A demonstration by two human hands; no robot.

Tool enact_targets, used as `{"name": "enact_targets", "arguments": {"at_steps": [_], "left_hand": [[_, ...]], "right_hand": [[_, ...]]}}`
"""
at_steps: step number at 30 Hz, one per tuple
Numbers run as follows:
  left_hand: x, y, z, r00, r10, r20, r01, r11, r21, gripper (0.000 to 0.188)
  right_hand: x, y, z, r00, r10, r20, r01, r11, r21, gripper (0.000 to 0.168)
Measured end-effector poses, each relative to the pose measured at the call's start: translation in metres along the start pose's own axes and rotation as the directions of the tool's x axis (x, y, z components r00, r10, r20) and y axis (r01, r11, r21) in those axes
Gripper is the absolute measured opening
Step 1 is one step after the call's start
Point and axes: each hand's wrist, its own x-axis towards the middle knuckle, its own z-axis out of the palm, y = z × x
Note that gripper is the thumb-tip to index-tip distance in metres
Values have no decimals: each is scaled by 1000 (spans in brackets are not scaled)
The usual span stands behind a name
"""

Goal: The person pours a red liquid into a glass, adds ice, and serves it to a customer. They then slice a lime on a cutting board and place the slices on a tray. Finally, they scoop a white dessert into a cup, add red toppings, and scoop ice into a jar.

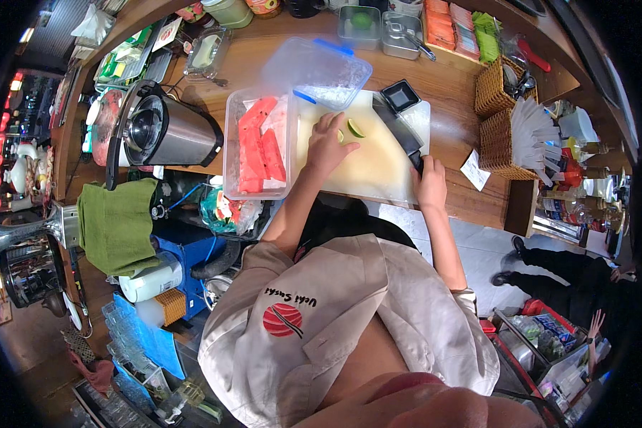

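A pale cutting board (372,171) lies before me on the wooden counter. My left hand (327,140) is over it, fingers spread and holding nothing I can make out. Just right of those fingers is a cut lime piece (355,128); another bit of lime (341,136) shows partly behind the hand. My right hand (431,182) grips the black handle of a broad, dark-bladed kitchen knife (397,126), which lies slanted across the board's right side. By the blade's far end sits a small black square dish (400,95). Left of the board, a clear plastic container (228,155) holds watermelon slices (252,147).
A clear lid with blue clips (321,69) lies beyond the board. A steel appliance (179,131) stands left. Wicker baskets (500,144) and a paper slip (475,170) are right. Sachets (463,32) line the back. Another person (562,267) stands at lower right.
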Motion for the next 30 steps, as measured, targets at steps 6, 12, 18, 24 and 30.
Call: {"name": "enact_targets", "arguments": {"at_steps": [6, 12, 18, 24, 30], "left_hand": [[-29, -18, -20, 993, -110, -41, 108, 993, -54, 53], [-35, -27, -12, 975, -211, -75, 204, 975, -86, 48], [-38, -42, 23, 928, -373, -3, 307, 768, -563, 44], [-43, -30, 22, 953, -284, -107, 209, 869, -448, 44], [-46, -6, 6, 963, -264, -60, 224, 900, -373, 56]], "right_hand": [[-16, -2, -8, 998, 32, 59, -44, 974, 224, 27], [-33, -54, -36, 922, -23, 387, -150, 900, 410, 22], [-35, -93, -23, 902, -181, 393, 13, 919, 393, 20], [-30, -100, -16, 902, -204, 382, 75, 942, 326, 18], [-29, -104, -17, 886, -154, 437, 53, 971, 235, 18]]}}
